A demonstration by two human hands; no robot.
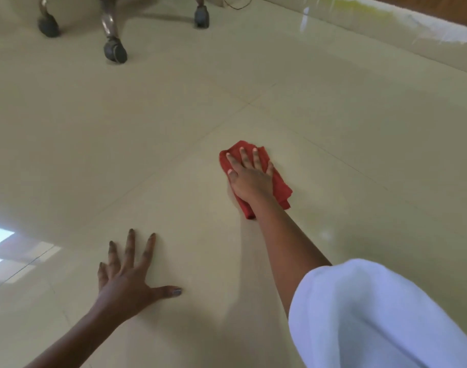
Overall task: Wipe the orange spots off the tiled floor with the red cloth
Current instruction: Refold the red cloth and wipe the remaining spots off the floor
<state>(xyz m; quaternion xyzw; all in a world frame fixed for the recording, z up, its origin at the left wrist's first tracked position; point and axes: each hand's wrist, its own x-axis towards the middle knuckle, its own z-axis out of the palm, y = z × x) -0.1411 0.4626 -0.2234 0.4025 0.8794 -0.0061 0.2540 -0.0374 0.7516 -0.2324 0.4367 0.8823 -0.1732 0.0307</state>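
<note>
1. Right hand (pixel 249 179) is flat on the red cloth (pixel 278 188), fingers spread, palm down, pressing it onto the tiled floor (pixel 174 115). Not a pinch; the cloth is trapped under the palm.
2. Cloth sits right of centre, mid-distance, bunched and folded, with its near end sticking out past the wrist.
3. Left hand (pixel 128 274) is bare, fingers splayed wide, planted flat on the floor at near left. It holds nothing and looks like a brace for body weight.
4. No orange spots visible on the open tile. There is a faint pale smear just left of the cloth, near the thumb. Any spot under the cloth is hidden, so progress can't be judged beyond that.
5. To do the step well: keep the palm centred over the cloth so pressure stays even, and use short overlapping strokes. Refold to a clean face if residue just smears.
6. Grout line (pixel 158 176) runs diagonally just left of the cloth; residue probably collects there, so wipe along it, not only across.
7. Room: clear tile to the right and far side of the cloth. Chair castors (pixel 115 50) are at far left, well apart. The skirting (pixel 386 30) at far right is also well clear.
8. Glossy tile plus a weight-bearing left hand means slip risk if the floor gets wet there.
</note>
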